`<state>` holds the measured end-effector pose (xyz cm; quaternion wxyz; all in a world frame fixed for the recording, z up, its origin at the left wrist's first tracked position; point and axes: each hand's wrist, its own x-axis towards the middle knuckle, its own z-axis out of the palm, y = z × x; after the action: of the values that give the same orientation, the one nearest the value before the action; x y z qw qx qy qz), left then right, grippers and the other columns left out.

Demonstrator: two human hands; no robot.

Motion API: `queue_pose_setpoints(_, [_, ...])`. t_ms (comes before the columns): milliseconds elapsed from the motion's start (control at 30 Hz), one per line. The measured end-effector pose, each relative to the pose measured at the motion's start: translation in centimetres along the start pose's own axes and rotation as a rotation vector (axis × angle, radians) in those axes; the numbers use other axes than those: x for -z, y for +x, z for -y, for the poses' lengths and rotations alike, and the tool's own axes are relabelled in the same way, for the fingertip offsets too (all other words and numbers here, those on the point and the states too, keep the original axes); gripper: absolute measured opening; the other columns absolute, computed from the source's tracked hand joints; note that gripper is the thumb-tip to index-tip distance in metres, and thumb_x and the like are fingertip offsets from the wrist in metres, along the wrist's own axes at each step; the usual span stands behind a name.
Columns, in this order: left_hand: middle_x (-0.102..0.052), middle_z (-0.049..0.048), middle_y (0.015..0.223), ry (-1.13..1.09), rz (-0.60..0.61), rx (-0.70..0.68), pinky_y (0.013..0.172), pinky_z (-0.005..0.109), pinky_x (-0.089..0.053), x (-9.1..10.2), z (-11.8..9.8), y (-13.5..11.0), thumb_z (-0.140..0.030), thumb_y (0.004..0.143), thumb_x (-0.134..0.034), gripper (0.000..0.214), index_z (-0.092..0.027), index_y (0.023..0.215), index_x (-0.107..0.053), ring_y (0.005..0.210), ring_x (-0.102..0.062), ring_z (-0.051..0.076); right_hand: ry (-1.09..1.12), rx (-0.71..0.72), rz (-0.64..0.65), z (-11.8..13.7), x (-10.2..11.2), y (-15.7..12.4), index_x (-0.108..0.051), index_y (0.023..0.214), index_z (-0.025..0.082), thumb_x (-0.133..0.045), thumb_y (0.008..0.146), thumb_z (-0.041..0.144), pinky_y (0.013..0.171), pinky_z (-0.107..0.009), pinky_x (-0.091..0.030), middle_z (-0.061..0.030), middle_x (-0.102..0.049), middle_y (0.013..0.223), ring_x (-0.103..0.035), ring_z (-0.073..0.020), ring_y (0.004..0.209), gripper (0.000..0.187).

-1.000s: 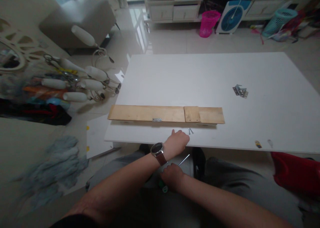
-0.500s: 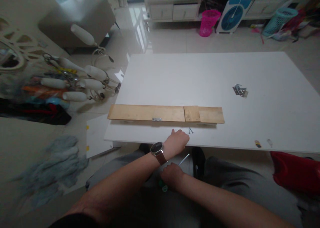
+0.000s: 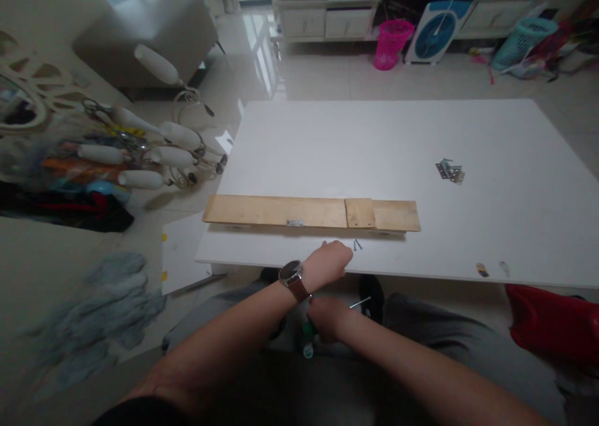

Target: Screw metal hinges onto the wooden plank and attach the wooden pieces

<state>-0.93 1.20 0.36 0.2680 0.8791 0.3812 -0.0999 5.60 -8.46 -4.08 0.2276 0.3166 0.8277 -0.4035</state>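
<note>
My left hand (image 3: 329, 265), with a watch (image 3: 291, 271) on its wrist, rests closed at the near edge of the white board (image 3: 327, 145). Its fingertips are hidden, and what they hold, if anything, does not show. Just right of it lie two screws (image 3: 357, 244). Below the edge, my right hand (image 3: 327, 317) is wrapped round a screwdriver (image 3: 360, 302); its metal shaft points right and part of its green handle shows under the fist. Beyond my hands lies a long wooden plank (image 3: 262, 211) with a small metal plate (image 3: 294, 223) and a short wood piece (image 3: 360, 213) on it.
Metal brackets (image 3: 451, 171) lie in a pile on the board's right side. Two small items, one a yellow and black piece (image 3: 482, 269), sit near the front edge. White lamp arms (image 3: 173, 158) stand at the left, and a red cloth-like thing (image 3: 552, 320) is at the lower right.
The screwdriver has turned in my right hand's grip, its shaft swinging from up-right to nearly level. My left hand has shifted very slightly left. The plank and screws stay put.
</note>
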Motion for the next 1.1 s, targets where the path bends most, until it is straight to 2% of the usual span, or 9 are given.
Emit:
queue_pose_setpoints(100, [-0.079,0.0126,0.091,-0.159,0.030,-0.014,0.079,0.033,-0.058,1.8,0.9,0.0,-0.009,0.086,-0.067,0.012,-0.015,0.087,-0.077,0.089,-0.075,0.025,-0.066,-0.041,0.140,-0.6,2.3,-1.0,-0.086,0.100,0.011,-0.086,0.068,0.015,0.072,-0.038,-0.063,-0.0209,-0.084,0.102,-0.082,-0.0372,0.092,0.032])
queue_pose_setpoints(233, [-0.077,0.0051,0.078,-0.450,-0.035,-0.083,0.071,0.026,-0.053,4.4,2.8,-0.5,-0.010,0.081,-0.075,0.005,-0.014,0.080,-0.075,0.075,-0.071,0.017,-0.005,0.053,0.294,-1.6,6.4,-2.9,-0.085,0.101,0.015,-0.076,0.073,0.015,0.067,-0.032,-0.057,-0.0107,-0.083,0.088,-0.079,-0.0287,0.082,0.030])
queue_pose_setpoints(333, [-0.079,0.0043,0.084,-0.656,-0.178,-0.121,0.078,0.026,-0.054,5.8,4.9,-1.5,-0.012,0.082,-0.077,0.003,-0.014,0.083,-0.075,0.080,-0.071,0.014,0.293,0.109,0.276,-3.3,9.8,-5.1,-0.083,0.094,0.016,-0.079,0.074,0.022,0.065,-0.028,-0.054,-0.0026,-0.078,0.077,-0.073,-0.0214,0.073,0.021])
queue_pose_setpoints(400, [-0.078,0.0038,0.081,-0.759,-0.266,-0.073,0.075,0.025,-0.055,6.4,6.5,-2.4,-0.016,0.084,-0.076,0.003,-0.013,0.083,-0.074,0.076,-0.070,0.013,0.605,0.186,0.219,-4.5,12.0,-6.9,-0.083,0.098,0.017,-0.084,0.072,0.029,0.070,-0.027,-0.057,-0.0014,-0.080,0.083,-0.073,-0.0185,0.076,0.029])
queue_pose_setpoints(500, [-0.077,0.0035,0.080,-0.820,-0.437,-0.021,0.076,0.027,-0.058,7.0,8.6,-3.7,-0.022,0.082,-0.079,0.011,-0.014,0.079,-0.072,0.075,-0.069,0.013,0.903,0.281,-0.120,-6.2,14.4,-9.2,-0.081,0.103,0.016,-0.090,0.071,0.033,0.082,-0.032,-0.061,-0.0040,-0.082,0.091,-0.077,-0.0185,0.083,0.037])
queue_pose_setpoints(667, [-0.076,0.0033,0.077,-0.814,-0.626,0.058,0.083,0.031,-0.062,7.4,10.3,-4.2,-0.023,0.079,-0.080,0.011,-0.015,0.076,-0.073,0.075,-0.071,0.014,1.462,0.357,-1.119,-8.5,16.2,-9.7,-0.072,0.098,0.023,-0.094,0.065,0.033,0.088,-0.040,-0.064,0.0023,-0.078,0.085,-0.079,-0.0197,0.087,0.041])
queue_pose_setpoints(767, [-0.077,0.0036,0.077,-0.796,-0.688,0.057,0.087,0.033,-0.063,7.6,10.6,-3.6,-0.021,0.078,-0.080,0.009,-0.015,0.075,-0.074,0.079,-0.073,0.015,1.580,0.307,-1.492,-9.9,17.0,-8.7,-0.069,0.095,0.025,-0.089,0.068,0.028,0.098,-0.041,-0.062,0.0052,-0.075,0.085,-0.078,-0.0179,0.095,0.033])
queue_pose_setpoints(867, [-0.078,0.0033,0.078,-0.781,-0.718,0.045,0.086,0.031,-0.062,7.7,10.6,-2.8,-0.020,0.077,-0.081,0.009,-0.015,0.075,-0.073,0.080,-0.073,0.015,1.649,0.239,-1.623,-10.9,17.4,-7.8,-0.069,0.094,0.024,-0.087,0.070,0.026,0.101,-0.041,-0.061,0.0056,-0.073,0.084,-0.077,-0.0167,0.094,0.030])
queue_pose_setpoints(1100, [-0.078,0.0009,0.082,-0.801,-0.772,0.027,0.078,0.025,-0.059,7.7,10.4,-1.9,-0.012,0.074,-0.083,0.019,-0.016,0.086,-0.070,0.079,-0.075,0.012,1.698,0.174,-1.573,-10.8,17.4,-6.8,-0.069,0.093,0.022,-0.090,0.066,0.028,0.088,-0.034,-0.064,0.0052,-0.073,0.081,-0.078,-0.0161,0.089,0.035])
